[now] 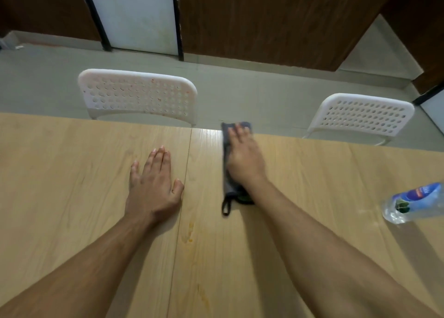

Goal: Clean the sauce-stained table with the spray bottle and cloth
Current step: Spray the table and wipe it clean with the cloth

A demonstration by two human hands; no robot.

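Sitting on the desk [72,161] are one grey cloth [227,173] and one plastic bottle [413,203]; two white perforated chairs [138,94] [360,114] are standing beyond its far edge.

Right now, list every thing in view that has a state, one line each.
left hand: open, flat on the table, holding nothing
right hand: open, fingers straight, pressing the cloth
cloth: folded, flat under the right hand, near the far edge
table: orange sauce stains along the seam, not yet wiped
bottle: at the right edge, blurred, cap out of view
left chair: pushed in, speckled red
right chair: pushed in
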